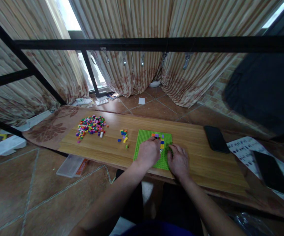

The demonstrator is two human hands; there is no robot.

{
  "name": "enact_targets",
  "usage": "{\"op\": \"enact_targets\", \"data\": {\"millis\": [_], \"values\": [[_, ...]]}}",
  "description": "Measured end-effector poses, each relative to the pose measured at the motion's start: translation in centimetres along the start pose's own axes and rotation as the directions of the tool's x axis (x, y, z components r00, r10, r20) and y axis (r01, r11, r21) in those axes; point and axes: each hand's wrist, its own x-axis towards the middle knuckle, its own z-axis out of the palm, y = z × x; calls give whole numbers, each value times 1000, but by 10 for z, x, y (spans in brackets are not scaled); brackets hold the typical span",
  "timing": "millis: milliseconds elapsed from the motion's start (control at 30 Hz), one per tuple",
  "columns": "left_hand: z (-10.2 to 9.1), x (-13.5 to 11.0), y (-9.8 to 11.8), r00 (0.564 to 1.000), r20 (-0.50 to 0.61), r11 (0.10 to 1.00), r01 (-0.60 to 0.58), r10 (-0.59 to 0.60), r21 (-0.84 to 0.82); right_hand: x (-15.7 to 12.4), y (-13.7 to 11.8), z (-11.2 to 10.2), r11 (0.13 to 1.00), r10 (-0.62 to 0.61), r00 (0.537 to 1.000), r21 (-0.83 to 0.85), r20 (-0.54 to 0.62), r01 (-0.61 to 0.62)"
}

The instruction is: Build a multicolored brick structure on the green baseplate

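Note:
A green studded baseplate (144, 139) lies on the wooden board (196, 157). A short row and column of coloured bricks (159, 139) stand on it near its far right part. My left hand (148, 152) rests on the plate with its fingers curled and the fingertips at the brick row. My right hand (178, 160) lies on the plate's right edge, fingers bent in toward the brick column. What the fingers of either hand hold is hidden.
A heap of several small coloured bricks (91, 126) lies at the board's far left, with a smaller cluster (124, 135) nearer the plate. A black phone (215, 139) lies at the right, another dark device (271, 172) on printed paper. A black metal bar (156, 44) crosses overhead.

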Motion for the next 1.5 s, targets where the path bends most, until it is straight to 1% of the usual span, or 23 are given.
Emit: {"op": "enact_targets", "data": {"millis": [133,233,333,500,667,800,900,1000,1167,1300,1500], "values": [[0,2,1,999,-16,999,43,-44,-28,0,-1,-1,1000,-1,1000,1,7,1],[2,4,0,994,-56,993,86,-91,-81,0,-1,-1,1000,-2,1000,0,5,2],[3,7,-2,990,-73,983,113,-124,-143,0,0,-1,1000,-3,1000,-6,9,3],[5,11,-4,989,-92,972,93,-115,-218,-1,1,1,1000,3,1000,-3,9,-3],[8,10,-3,987,-109,978,101,-122,-181,-1,1,1,1000,0,1000,7,1,0],[12,5,-7,987,-135,977,56,-86,-208,0,0,0,1000,-2,1000,9,1,2],[12,-2,-12,984,-154,972,47,-84,-231,0,0,0,1000,-7,1000,6,-7,7],[9,-15,-14,986,-150,980,46,-76,-195,0,1,0,1000,-14,1000,13,-11,14],[9,-29,-12,994,-107,998,-3,-4,-66,0,1,-1,1000,-7,1000,14,9,7],[12,-29,-12,999,-43,999,-29,31,46,0,0,-2,1000,3,1000,14,13,-3],[13,-27,-10,998,0,986,-62,63,153,-1,1,0,1000,9,1000,26,10,-9]]}}
